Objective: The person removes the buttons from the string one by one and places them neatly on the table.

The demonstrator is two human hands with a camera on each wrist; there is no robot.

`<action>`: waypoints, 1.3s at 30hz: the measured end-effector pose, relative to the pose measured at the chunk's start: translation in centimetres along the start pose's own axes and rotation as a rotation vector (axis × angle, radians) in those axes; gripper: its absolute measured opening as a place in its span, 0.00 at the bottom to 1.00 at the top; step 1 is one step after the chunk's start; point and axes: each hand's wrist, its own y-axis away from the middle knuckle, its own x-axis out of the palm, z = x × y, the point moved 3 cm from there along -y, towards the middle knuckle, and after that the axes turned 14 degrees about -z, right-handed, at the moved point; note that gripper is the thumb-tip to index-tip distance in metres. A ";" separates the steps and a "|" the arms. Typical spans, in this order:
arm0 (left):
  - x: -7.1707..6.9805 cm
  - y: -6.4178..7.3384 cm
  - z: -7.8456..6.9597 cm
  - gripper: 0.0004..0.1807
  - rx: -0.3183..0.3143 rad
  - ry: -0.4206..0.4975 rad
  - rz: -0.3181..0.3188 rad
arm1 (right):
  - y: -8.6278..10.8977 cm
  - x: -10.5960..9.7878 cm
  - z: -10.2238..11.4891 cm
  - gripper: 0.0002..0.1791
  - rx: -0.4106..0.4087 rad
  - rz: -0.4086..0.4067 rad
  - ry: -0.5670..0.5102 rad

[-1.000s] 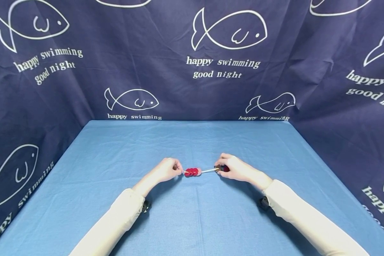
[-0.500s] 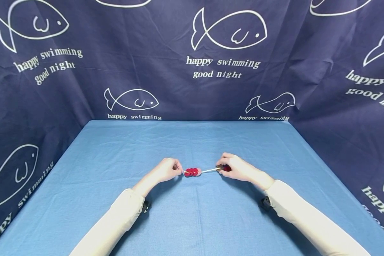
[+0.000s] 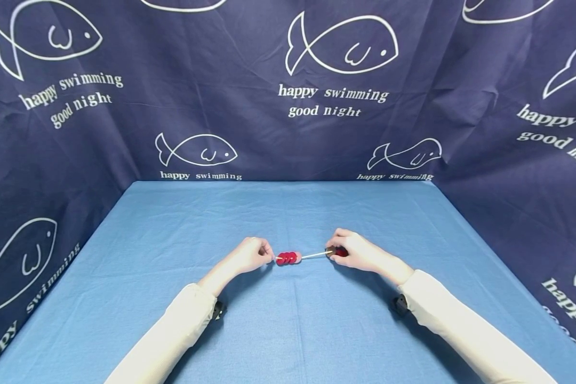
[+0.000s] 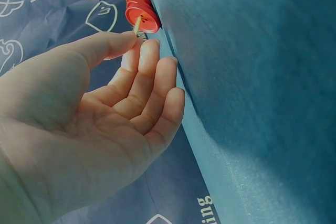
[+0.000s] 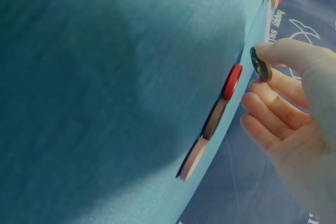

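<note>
Head view, left hand (image 3: 252, 255) and right hand (image 3: 357, 253) apart, stick (image 3: 315, 255) between them, blue cloth (image 3: 288, 325) below; left wrist view, stick end pinched, red buttons (image 4: 140, 10) threaded; right wrist view, dark button (image 5: 260, 66) pinched, three loose buttons (image 5: 214, 120) on cloth.

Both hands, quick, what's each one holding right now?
Left hand: closed, pinching one end of the thin stick.
Right hand: closed, pinching a dark button at the stick's other end.
</note>
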 end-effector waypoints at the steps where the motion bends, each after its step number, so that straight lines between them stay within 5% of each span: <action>1: 0.0 0.0 0.0 0.03 0.001 0.002 0.002 | 0.0 0.0 0.0 0.11 0.000 0.000 0.000; 39: -0.1 0.1 -0.2 0.04 -0.009 0.013 0.022 | 0.1 -0.5 0.2 0.10 0.010 -0.001 0.006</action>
